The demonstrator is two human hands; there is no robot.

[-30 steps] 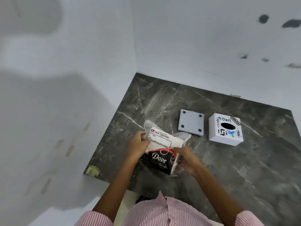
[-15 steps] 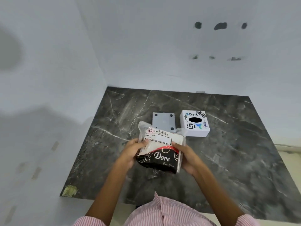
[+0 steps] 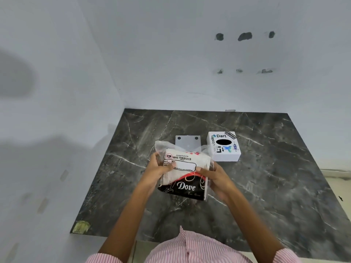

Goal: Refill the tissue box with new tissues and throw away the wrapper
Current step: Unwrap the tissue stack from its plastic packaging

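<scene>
I hold a tissue pack in a clear plastic wrapper above the dark marble counter. Its label reads "BIG TISSUES" and "Dove". My left hand grips the pack's left side, thumb on the label. My right hand grips its right side. The wrapper's loose open end sticks up at the far side. Behind the pack a white tissue box with stickers and a black oval slot stands on the counter. Its grey base plate lies flat to the left of the box, partly hidden by the wrapper.
White walls close off the counter at the back and left. The counter's near edge runs just in front of my striped shirt. A yellowish patch marks the front left corner.
The view has swung left and settled, so box and plate now sit centred. Both hands have shifted their grip on the pack and lifted it slightly; it stays in the wrapper.
</scene>
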